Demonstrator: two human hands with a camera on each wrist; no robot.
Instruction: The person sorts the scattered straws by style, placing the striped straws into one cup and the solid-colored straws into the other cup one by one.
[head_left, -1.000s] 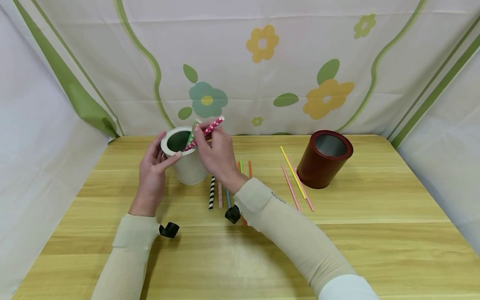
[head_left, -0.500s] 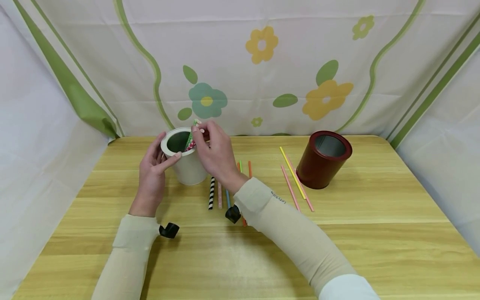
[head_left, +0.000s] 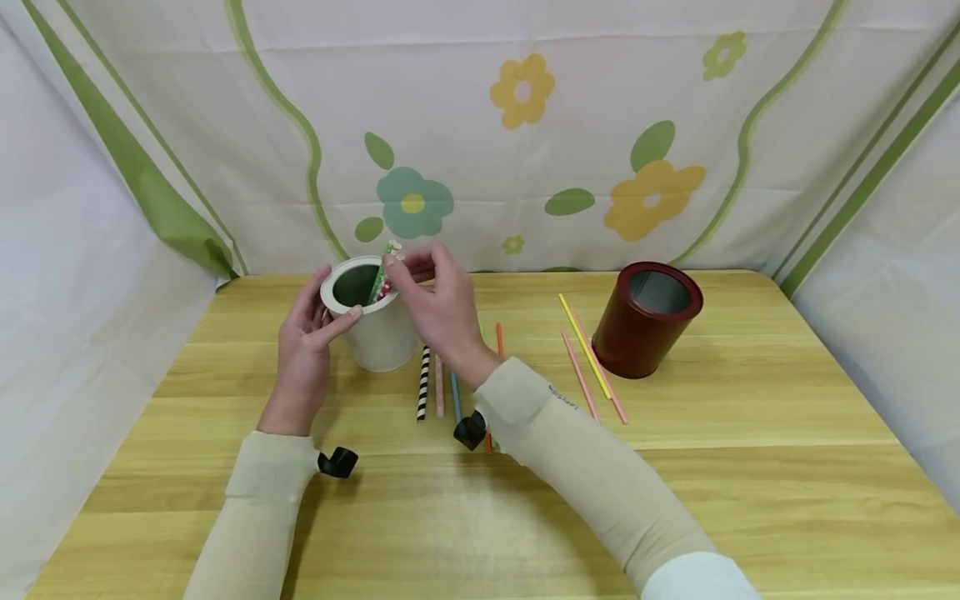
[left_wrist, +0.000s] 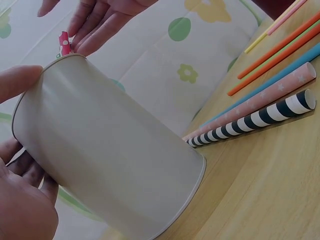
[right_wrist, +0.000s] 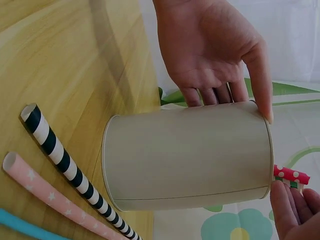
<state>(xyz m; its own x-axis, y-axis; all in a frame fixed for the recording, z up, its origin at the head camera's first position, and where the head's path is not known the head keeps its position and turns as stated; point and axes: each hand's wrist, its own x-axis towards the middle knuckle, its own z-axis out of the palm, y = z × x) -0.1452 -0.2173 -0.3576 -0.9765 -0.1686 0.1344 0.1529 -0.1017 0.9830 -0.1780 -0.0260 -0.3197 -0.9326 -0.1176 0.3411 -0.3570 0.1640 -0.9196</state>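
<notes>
My left hand (head_left: pixel 306 342) grips the white can (head_left: pixel 378 337) from its left side, thumb on the rim and fingers behind the wall. The can stands upright on the wooden table. Two paper straws lean inside it at the right of the rim: a green patterned straw (head_left: pixel 381 279) and a red one with white dots (left_wrist: pixel 65 44). Just above that rim is my right hand (head_left: pixel 442 312), its thumb and loosely bent fingers spread apart beside the straw ends. In the left wrist view its fingers hold nothing. The straws' lower ends are hidden inside the can.
Right of the can lie a black-and-white striped straw (right_wrist: pixel 65 160), a pink star-patterned straw (right_wrist: pixel 50 192), a blue straw (left_wrist: pixel 290 67) and orange and green ones. Farther right are a yellow straw (head_left: pixel 585 346), pink straws (head_left: pixel 581 375) and a dark red can (head_left: pixel 637 333). Printed fabric hangs behind.
The red dotted straw, earlier pinched high above the rim, has gone down into the white can. My right hand's fingers have loosened and moved slightly right. The left hand stays put.
</notes>
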